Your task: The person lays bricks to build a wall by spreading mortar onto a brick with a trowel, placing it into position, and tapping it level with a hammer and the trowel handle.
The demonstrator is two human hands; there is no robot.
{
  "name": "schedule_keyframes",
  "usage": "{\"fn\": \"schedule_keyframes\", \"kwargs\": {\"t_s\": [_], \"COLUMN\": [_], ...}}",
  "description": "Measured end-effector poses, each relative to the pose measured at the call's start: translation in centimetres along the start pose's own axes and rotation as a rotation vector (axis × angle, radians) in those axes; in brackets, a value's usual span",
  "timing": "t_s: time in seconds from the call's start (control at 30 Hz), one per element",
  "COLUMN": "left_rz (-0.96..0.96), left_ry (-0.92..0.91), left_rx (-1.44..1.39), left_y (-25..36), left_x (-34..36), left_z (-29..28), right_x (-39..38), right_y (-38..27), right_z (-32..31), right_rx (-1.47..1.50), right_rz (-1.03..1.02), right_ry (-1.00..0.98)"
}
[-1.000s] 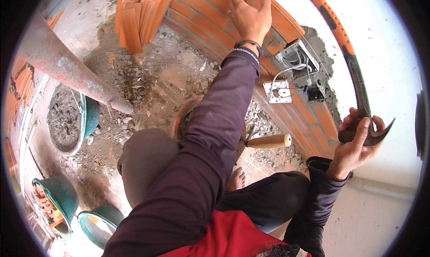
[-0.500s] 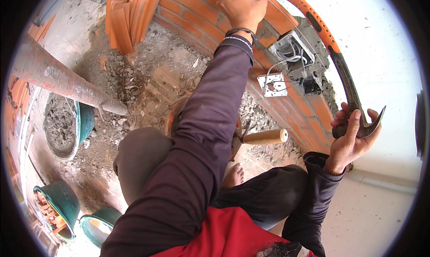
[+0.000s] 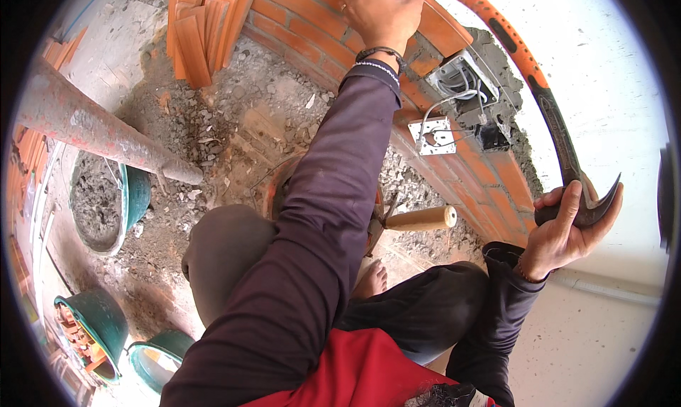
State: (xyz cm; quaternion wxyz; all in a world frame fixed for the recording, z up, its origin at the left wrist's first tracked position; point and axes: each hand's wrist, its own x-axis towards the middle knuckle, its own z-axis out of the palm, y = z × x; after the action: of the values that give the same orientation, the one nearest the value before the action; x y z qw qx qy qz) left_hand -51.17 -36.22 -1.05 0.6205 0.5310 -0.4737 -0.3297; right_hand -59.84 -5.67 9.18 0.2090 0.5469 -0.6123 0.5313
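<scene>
At the top of the picture my left hand (image 3: 383,15) grips an orange brick (image 3: 443,28) on the upper course of a low brick wall (image 3: 301,13); the fingertips are partly cut off by the picture's edge. My right hand (image 3: 560,240) is closed around a claw hammer (image 3: 557,127) at its head. Its orange and black handle points up and away, alongside the wall. Below the brick, a box with grey wires (image 3: 464,81) sits in grey mortar. A white socket plate (image 3: 431,136) hangs from wires beside a black box (image 3: 491,135).
A trowel's wooden handle (image 3: 420,218) juts out beside my foot, its blade mostly hidden. Thin bricks (image 3: 206,35) stand stacked at the far left. A thick pole (image 3: 106,127) slants over a mortar bucket (image 3: 136,201). Two green buckets (image 3: 99,315) stand at near left; rubble covers the floor.
My right hand has shifted slightly right with the hammer, whose head has swung a little the same way. My left hand stays on the brick.
</scene>
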Motion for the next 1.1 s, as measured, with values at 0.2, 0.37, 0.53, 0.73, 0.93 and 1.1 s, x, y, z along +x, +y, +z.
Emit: {"fn": "schedule_keyframes", "kwargs": {"t_s": [0.2, 0.37, 0.53, 0.73, 0.93, 1.1], "left_rz": [-0.070, -0.072, -0.084, -0.131, -0.064, 0.172], "left_ry": [-0.001, 0.003, 0.001, -0.065, -0.072, -0.008], "left_rx": [0.013, 0.026, 0.039, 0.094, 0.125, 0.020], "left_y": [0.7, 0.7, 1.2, 1.5, 2.0, -2.4], "left_x": [-0.4, -0.2, -0.7, -0.3, -1.1, -4.5], "left_z": [-0.3, -0.3, -0.9, -1.3, -2.1, 1.2], "right_x": [-0.2, -0.2, 0.0, -0.1, -0.2, 0.0], "right_y": [-0.2, -0.2, -0.6, -0.2, -0.5, -0.4], "right_z": [0.5, 0.5, 0.6, 1.2, 1.4, 1.5], "right_rx": [-0.001, 0.036, 0.010, 0.069, 0.045, 0.080], "right_rz": [0.046, 0.066, 0.139, 0.073, 0.096, 0.118], "right_ry": [-0.015, 0.014, -0.028, -0.012, 0.033, 0.048]}}
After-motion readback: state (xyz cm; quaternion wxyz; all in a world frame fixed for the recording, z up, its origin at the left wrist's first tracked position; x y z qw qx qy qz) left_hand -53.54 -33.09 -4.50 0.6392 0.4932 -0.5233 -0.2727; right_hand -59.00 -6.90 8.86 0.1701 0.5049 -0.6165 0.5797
